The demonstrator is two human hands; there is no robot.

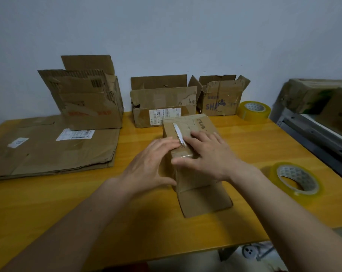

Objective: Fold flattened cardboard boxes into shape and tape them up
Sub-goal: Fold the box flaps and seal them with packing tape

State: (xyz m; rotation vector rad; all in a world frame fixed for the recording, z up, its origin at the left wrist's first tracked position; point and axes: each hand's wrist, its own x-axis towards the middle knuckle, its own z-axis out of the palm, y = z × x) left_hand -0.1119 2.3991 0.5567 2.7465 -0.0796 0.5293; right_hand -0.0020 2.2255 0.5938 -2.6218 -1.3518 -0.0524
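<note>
I am pressing both flat hands — left hand [154, 163] and right hand [205, 154] — side by side on the small box [187, 130] at mid-table, fingers straight, gripping nothing. Smoothing outward along the seam should seat the tape. My palms are hiding the near seam end — tape edges are hard to make out.

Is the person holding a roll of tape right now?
No, both tape rolls lie on the table while the left hand and right hand press the box.

A small brown box [187, 130] stands mid-table, top flaps closed, one flap [204, 200] splayed flat toward the viewer.
</note>
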